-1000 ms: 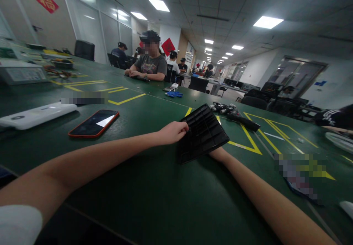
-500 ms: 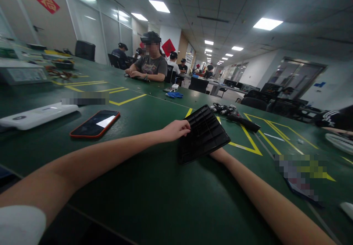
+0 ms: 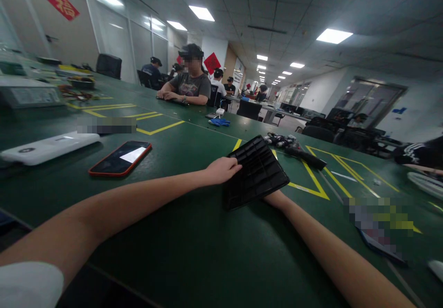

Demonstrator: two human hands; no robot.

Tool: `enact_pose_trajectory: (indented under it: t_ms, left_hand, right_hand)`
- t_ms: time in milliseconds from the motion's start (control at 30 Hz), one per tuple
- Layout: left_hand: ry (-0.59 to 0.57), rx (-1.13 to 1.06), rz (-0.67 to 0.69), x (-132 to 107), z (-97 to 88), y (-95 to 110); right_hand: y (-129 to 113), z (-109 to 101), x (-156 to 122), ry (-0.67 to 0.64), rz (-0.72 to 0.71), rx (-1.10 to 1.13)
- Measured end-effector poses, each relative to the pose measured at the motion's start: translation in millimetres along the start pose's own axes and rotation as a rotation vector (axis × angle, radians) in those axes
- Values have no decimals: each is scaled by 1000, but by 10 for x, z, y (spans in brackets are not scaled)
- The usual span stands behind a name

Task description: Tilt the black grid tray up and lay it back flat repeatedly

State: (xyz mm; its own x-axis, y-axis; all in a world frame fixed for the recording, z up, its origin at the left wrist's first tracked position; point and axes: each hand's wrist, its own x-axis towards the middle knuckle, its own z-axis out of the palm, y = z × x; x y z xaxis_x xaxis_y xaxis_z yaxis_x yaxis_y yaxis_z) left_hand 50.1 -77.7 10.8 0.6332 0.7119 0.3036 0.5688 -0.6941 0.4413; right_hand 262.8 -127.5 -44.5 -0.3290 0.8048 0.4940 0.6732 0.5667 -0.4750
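A black plastic panel [image 3: 258, 172], its face ribbed into a grid of shallow cells, is held tilted above the green table. My left hand [image 3: 223, 169] is closed at its left edge, with curled fingertips against the ribbed face. From behind the lower right edge comes my right hand [image 3: 275, 198], holding the panel from the back; its fingers are hidden by the panel. To the left of my left forearm lies a phone [image 3: 119, 159] in an orange case.
A white elongated device [image 3: 51, 147] lies at left, a grey-white box [image 3: 29, 94] beyond it. Black cables and a dark rod [image 3: 294, 150] lie past the panel, blue gloves [image 3: 219, 122] farther back. A blurred flat item [image 3: 380, 229] is at right. Across the table sits a person [image 3: 190, 79].
My left fingers have curled in more at the panel's left edge. The panel has tilted very slightly; the view has shifted a little.
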Motion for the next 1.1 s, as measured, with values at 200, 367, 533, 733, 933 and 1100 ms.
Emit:
enact_pose_trajectory:
  t_ms: [200,367,533,733,933,1100]
  left_hand:
    - [-55,-660,-333,50,29,7]
    - [-59,-1000,-511,67,7,-32]
    - [-59,-528,-198,12,5,-100]
    - [-1,-76,117,-39,41,-121]
    - [195,151,-80,158,-124,-315]
    - [302,333,-540,359,-614,-1002]
  right_hand:
    - [-109,-53,32,-16,-10,20]
    - [-168,-70,33,-75,-38,16]
    - [-91,-54,30,-60,-4,-30]
    - [9,1,47,-52,-1,-70]
    - [112,-35,151,31,102,-203]
    - [392,-609,59,120,494,-554]
